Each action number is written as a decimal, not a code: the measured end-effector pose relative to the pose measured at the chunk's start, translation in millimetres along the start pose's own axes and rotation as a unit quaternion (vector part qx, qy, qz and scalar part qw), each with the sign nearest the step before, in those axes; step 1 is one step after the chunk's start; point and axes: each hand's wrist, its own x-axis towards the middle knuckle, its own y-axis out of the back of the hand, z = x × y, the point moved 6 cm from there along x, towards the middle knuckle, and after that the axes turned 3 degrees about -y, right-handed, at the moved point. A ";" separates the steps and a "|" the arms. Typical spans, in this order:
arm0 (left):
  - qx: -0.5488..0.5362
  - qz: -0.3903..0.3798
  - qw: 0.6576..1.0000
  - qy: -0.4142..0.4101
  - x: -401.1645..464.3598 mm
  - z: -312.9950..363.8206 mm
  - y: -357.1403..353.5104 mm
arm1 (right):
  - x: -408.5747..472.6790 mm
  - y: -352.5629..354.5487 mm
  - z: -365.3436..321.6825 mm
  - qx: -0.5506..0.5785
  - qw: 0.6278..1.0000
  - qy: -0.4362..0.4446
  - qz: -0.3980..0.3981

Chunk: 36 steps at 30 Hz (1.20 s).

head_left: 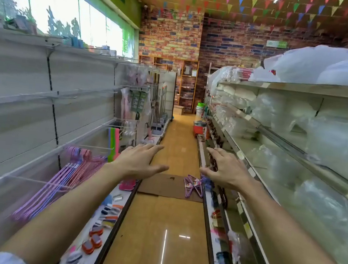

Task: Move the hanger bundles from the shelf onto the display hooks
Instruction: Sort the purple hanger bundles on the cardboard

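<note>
Both arms reach forward down a shop aisle. My left hand (140, 160) is open with fingers spread and holds nothing. My right hand (223, 170) is open too, empty, fingers apart. Pink and purple hanger bundles (61, 181) hang from display hooks (34, 180) on the left wall panel, left of my left forearm. Another purple hanger bundle (193, 186) lies at the floor edge by the right shelf's base (208, 201), just below and left of my right hand. Neither hand touches any hanger.
A flat cardboard sheet (161, 186) lies on the tiled floor ahead. The left bottom shelf (120, 218) carries brushes and small goods. The right shelves (288, 152) hold plastic-wrapped goods. More bare hooks (66, 96) stick out from the left panel.
</note>
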 end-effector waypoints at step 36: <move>-0.013 -0.020 1.000 0.019 636.9 -267.4 -194.0 | 708.7 -174.5 144.4 0.002 1.000 0.015 -0.010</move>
